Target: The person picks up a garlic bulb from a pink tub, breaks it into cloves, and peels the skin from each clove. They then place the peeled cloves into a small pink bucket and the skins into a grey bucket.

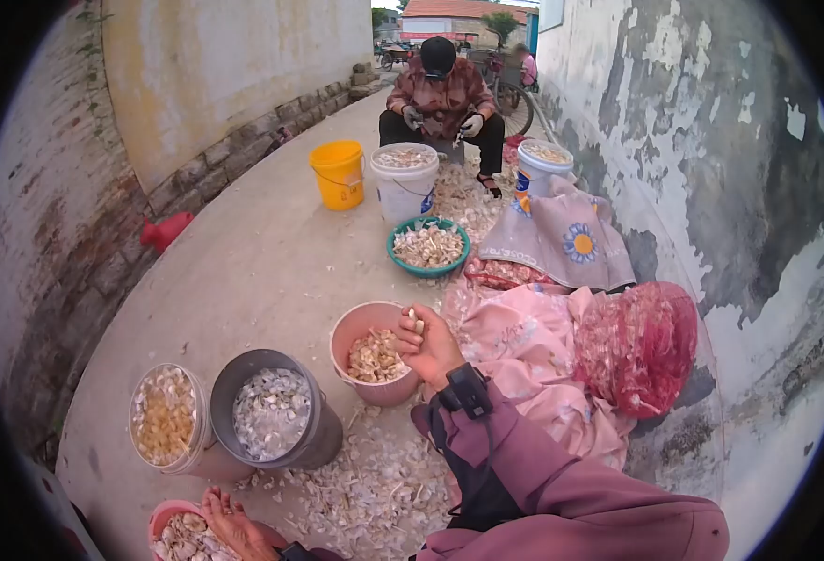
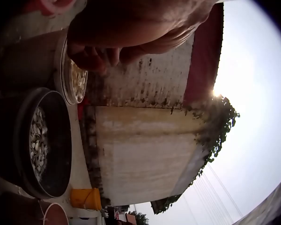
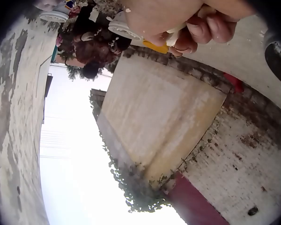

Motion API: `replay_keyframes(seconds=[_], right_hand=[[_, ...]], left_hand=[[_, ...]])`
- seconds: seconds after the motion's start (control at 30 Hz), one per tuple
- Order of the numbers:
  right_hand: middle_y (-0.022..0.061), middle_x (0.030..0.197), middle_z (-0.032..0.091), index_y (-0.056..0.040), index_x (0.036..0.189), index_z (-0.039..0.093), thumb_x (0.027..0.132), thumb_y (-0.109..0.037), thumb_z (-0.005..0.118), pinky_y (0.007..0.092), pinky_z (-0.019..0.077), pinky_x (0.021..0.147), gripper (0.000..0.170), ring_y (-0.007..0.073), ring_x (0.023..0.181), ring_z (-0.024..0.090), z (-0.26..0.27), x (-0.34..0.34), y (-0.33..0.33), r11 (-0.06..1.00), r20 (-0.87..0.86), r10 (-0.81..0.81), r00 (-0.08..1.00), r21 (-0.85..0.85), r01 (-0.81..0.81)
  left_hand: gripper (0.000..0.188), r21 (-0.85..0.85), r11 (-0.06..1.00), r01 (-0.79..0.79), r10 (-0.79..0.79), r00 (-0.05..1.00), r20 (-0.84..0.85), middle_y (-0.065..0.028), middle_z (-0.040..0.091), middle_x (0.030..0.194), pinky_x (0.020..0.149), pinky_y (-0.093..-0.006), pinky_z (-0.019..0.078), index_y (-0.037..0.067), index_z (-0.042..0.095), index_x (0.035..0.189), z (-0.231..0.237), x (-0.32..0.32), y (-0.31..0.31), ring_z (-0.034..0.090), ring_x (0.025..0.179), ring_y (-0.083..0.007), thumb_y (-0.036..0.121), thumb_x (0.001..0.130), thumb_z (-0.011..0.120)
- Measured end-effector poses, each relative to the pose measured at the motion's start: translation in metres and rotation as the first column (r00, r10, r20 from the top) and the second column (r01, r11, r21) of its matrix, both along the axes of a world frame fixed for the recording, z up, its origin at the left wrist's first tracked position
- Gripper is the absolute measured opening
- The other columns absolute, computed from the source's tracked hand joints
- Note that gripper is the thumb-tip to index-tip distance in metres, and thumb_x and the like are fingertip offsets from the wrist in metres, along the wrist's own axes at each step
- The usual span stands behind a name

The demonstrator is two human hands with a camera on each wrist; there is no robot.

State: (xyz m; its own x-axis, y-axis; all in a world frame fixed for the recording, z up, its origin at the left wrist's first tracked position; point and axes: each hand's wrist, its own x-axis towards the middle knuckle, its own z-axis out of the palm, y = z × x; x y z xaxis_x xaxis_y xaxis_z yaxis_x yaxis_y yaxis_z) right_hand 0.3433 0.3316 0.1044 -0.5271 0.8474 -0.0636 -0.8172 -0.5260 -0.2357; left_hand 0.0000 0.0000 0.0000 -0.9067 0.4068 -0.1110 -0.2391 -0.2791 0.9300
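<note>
My right hand [image 1: 428, 348] is raised beside the pink bucket [image 1: 345, 329], fingers curled around pale garlic cloves [image 1: 418, 325]. In the right wrist view a pale clove [image 3: 173, 36] shows between the thumb and fingers. Loose garlic cloves [image 1: 375, 358] lie inside that bucket. My left hand [image 1: 232, 525] is at the lower left, over a pink basin [image 1: 162, 514] holding whitish garlic [image 1: 187, 539]. Its fingers are loosely bent, and nothing shows in them in the left wrist view.
A grey bucket [image 1: 326, 439] and a white bucket [image 1: 199, 447] of garlic stand at left, with scattered skins [image 1: 375, 486] nearby. A green basin [image 1: 431, 271] sits ahead, before a seated person [image 1: 445, 98]. Pink cloth [image 1: 524, 346] and a red mesh sack [image 1: 646, 346] lie at right.
</note>
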Motion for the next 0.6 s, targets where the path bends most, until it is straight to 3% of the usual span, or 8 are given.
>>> replay_keyframes(seconds=[0.27, 0.33, 0.4, 0.5, 0.6], right_hand=[[-0.001, 0.066, 0.044, -0.0069, 0.088, 0.052, 0.094, -0.02, 0.052, 0.0215, 0.028, 0.043, 0.014, 0.0073, 0.05, 0.035, -0.002, 0.003, -0.001, 1.0, -0.006, 0.011, 1.0, -0.027, -0.012], [-0.0009, 0.064, 0.044, -0.0058, 0.088, 0.053, 0.096, -0.019, 0.048, 0.0231, 0.0303, 0.045, 0.015, 0.0081, 0.049, 0.035, 0.005, 0.01, 0.001, 0.999, 0.011, 0.037, 0.999, -0.018, -0.037], [0.0002, 0.067, 0.043, -0.0035, 0.09, 0.052, 0.098, -0.019, 0.046, 0.0235, 0.03, 0.047, 0.018, 0.0091, 0.052, 0.036, 0.006, 0.01, 0.008, 0.997, -0.013, 0.074, 0.997, 0.014, -0.074], [0.0016, 0.072, 0.044, -0.0011, 0.096, 0.05, 0.098, -0.014, 0.044, 0.0244, 0.0295, 0.047, 0.015, 0.0095, 0.053, 0.035, -0.012, 0.016, 0.019, 0.985, 0.024, 0.142, 0.99, 0.098, -0.144], [0.0033, 0.078, 0.042, 0.0015, 0.096, 0.045, 0.1, -0.011, 0.04, 0.0249, 0.0295, 0.046, 0.014, 0.0092, 0.054, 0.035, -0.022, 0.029, 0.049, 0.942, 0.038, 0.309, 0.95, 0.125, -0.311]], left_hand=[[0.039, -0.002, 0.999, -0.052, 0.052, 0.997, 0.054, 0.0022, 0.059, 0.111, 0.082, -0.0317, 0.0336, 0.011, 0.052, 0.121, 0.017, 0.023, 0.005, 0.049, 0.097, -0.0114, 0.029, 0.089, 0.063], [0.029, 0.006, 0.995, -0.103, 0.101, 0.989, 0.106, 0.0005, 0.059, 0.109, 0.08, -0.0304, 0.0359, 0.011, 0.055, 0.115, 0.034, 0.044, 0.02, 0.05, 0.093, -0.0105, 0.021, 0.089, 0.061], [0.02, 0.088, 0.995, -0.05, 0.04, 0.993, 0.112, 0.0006, 0.061, 0.104, 0.076, -0.0285, 0.038, 0.012, 0.058, 0.108, 0.047, 0.044, 0.023, 0.054, 0.085, -0.0097, 0.02, 0.089, 0.062], [0.022, 0.275, 0.961, -0.016, -0.057, 0.966, 0.254, -0.0063, 0.062, 0.105, 0.072, -0.0295, 0.044, 0.007, 0.057, 0.109, 0.095, 0.039, -0.011, 0.056, 0.086, -0.0139, 0.017, 0.09, 0.063], [0.016, 0.215, 0.977, -0.019, 0.018, 1.0, 0.006, -0.0068, 0.062, 0.101, 0.069, -0.025, 0.044, 0.004, 0.057, 0.106, 0.13, 0.035, -0.055, 0.057, 0.079, -0.0105, 0.014, 0.092, 0.058]])
